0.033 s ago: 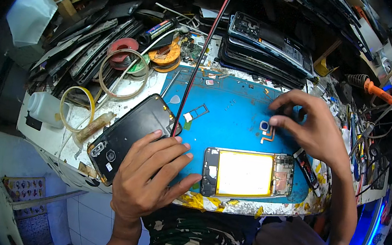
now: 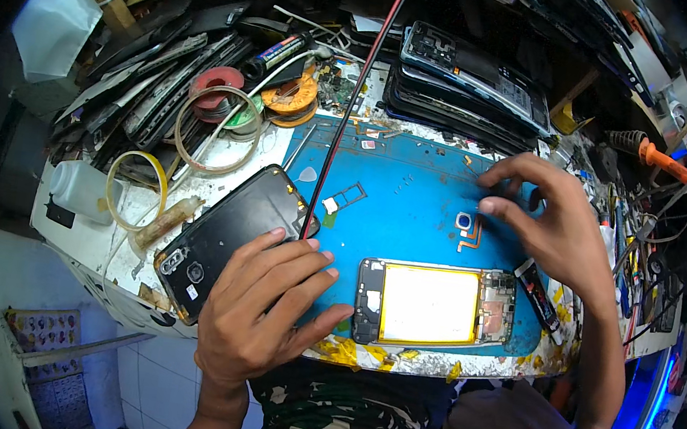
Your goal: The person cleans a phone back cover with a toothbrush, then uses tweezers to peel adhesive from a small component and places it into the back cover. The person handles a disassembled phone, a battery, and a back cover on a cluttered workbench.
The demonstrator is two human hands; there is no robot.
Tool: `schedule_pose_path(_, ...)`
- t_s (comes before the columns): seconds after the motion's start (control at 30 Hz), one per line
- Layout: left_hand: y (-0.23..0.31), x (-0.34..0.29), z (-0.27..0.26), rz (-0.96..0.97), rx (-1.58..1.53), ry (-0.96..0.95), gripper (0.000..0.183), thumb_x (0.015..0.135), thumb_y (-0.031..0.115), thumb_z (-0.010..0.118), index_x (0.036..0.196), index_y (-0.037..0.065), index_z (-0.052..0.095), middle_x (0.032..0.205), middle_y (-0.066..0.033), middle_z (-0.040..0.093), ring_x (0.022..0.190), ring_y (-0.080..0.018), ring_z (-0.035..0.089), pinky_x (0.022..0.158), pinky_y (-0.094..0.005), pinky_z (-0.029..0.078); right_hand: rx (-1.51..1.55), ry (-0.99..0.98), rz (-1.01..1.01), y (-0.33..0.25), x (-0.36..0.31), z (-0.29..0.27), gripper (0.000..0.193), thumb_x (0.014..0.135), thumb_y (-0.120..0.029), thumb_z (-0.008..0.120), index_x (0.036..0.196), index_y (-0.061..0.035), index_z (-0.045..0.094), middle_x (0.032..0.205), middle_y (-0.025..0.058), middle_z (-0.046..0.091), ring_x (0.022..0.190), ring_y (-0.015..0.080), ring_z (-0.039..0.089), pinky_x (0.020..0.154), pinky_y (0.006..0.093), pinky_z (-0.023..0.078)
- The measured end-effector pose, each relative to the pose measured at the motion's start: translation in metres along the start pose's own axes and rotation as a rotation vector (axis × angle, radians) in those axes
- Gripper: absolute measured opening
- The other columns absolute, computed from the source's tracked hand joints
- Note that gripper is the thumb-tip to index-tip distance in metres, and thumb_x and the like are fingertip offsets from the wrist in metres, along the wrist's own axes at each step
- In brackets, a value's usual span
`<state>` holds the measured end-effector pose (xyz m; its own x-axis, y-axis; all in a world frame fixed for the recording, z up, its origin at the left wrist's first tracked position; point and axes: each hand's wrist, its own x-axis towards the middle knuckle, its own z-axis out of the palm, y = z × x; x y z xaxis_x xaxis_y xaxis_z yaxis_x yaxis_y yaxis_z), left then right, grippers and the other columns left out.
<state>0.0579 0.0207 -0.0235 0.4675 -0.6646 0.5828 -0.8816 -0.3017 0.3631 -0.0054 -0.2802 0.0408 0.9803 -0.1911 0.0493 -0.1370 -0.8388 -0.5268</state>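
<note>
My left hand (image 2: 268, 308) rests with fingers spread, overlapping the lower edge of a black phone back cover (image 2: 225, 238). My right hand (image 2: 552, 223) hovers over the right side of a blue work mat (image 2: 398, 221), thumb and forefinger apart with nothing seen between them. Just left of its thumb lies a fingerprint sensor (image 2: 464, 222) with a copper-coloured flex cable (image 2: 468, 245). Nearer to me, an opened phone (image 2: 433, 307) lies flat, its bright white battery framed in yellow and its circuit board bare at the right end. A SIM tray (image 2: 349, 196) lies right of the back cover.
A black tube (image 2: 540, 300) lies beside the opened phone. Stacked phone parts (image 2: 471, 84) stand at the back, with solder and wire spools (image 2: 289, 101) to their left. Tape rings (image 2: 136, 189) sit at left. A red-black cable (image 2: 360, 79) crosses in front. An orange soldering iron (image 2: 667, 160) is at right.
My right thumb has shifted slightly right and up, away from the fingerprint sensor, which shows more fully. My left hand stays where it was.
</note>
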Motion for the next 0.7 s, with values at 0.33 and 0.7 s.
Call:
schedule_pose_path(0.33,0.016,-0.019,-0.015,0.01,-0.118,0.166,0.017,0.089,0.016,0.079,0.102,0.008,0.073,0.107,-0.0021,0.074,0.104,-0.0188,0.069,0.093,-0.0393,0.057,0.004,0.608,-0.221,0.002,-0.121,0.024,0.009,0.084,0.0,0.073,0.091,0.0015,0.067,0.08,0.0122,0.067,0.07,0.0261,0.061,0.065,0.0362,0.045)
schedule_pose_path(0.7,0.024,-0.054,-0.003,-0.024,-0.082,0.175,0.016,0.09,0.026,0.079,0.097,0.017,0.069,0.097,0.0047,0.074,0.092,-0.0146,0.066,0.076,-0.0323,0.052,-0.261,0.888,-0.167,0.028,-0.158,0.073,0.008,0.092,-0.004,0.062,0.093,0.0041,0.061,0.079,0.0119,0.058,0.071,0.0261,0.053,0.067,0.0416,0.041)
